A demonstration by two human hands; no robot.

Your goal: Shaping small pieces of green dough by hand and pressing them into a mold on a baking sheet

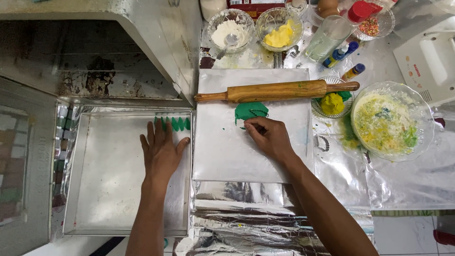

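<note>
The left hand [162, 150] lies flat and open in a metal tray [104, 208], fingers just below a row of green dough pieces [176, 124]. To its right, on a foil sheet [222, 156], the right hand [270, 137] pinches the lower edge of a flattened green dough [250, 111], just below a wooden rolling pin [277, 90].

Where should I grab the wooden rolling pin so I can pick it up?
Take the rolling pin by its two thin end handles, one hand on each, coming down from above. It lies flat and level across the top of the silver board, so both handles stick out free. The right one points toward the small bowl of yellow dough, so make that grip carefully. The thick middle is too wide for small hands.
</note>
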